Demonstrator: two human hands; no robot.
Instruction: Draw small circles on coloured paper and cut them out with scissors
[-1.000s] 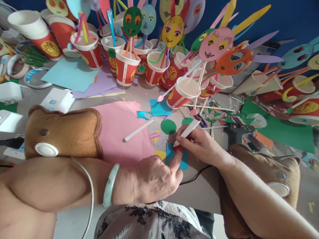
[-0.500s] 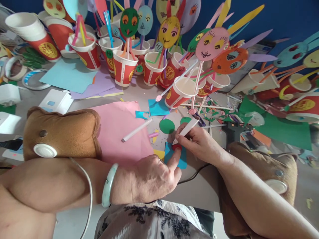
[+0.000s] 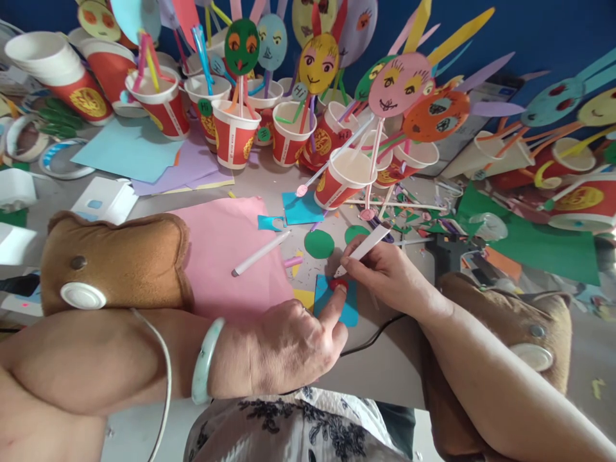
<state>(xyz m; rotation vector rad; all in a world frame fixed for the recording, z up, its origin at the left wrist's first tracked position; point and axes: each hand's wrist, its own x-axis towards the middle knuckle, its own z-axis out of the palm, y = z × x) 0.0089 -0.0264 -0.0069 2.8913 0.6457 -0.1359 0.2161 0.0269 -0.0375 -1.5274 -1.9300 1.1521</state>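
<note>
round paper tags (image 3: 299, 92) reading "hi", seemingly 4

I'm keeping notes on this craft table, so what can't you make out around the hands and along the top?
All in the head view:
Red piece: full outline, partly covered by the left hand.
White pen: whether its tip touches red, too small.
Right hand: lower fingers, hidden behind itself.
Light-blue disc: upper part, cut off by the top edge.

The held marker (image 3: 364, 248) looks like smooth plastic. The blue square (image 3: 350, 309) looks like matt paper. The left cushion (image 3: 129, 263) is fuzzy cloth.
</note>
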